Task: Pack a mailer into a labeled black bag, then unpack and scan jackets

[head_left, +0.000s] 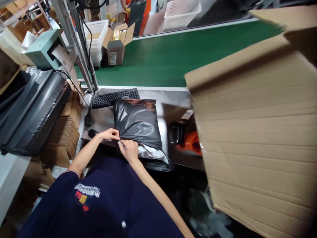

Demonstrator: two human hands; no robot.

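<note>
A black plastic mailing bag (137, 120), plump with contents, lies on the metal bench in front of me. Its near edge shows a silvery-white strip (152, 153) along the flap. My left hand (110, 134) pinches the bag's near left corner between thumb and fingers. Close beside it, my right hand (129, 150) grips the same edge, thumb and fingers pressed together and covering part of the strip. Beyond the bag sits a black keyboard (115, 98), and a black mouse (92, 133) is left of my left hand.
A large open cardboard box (257, 132) fills the right side. Behind the bench runs a green conveyor belt (158, 58) with a small open carton (116, 53) and stacked white baskets (96, 43). At left are a label printer (42, 49) and black bag rolls (37, 109).
</note>
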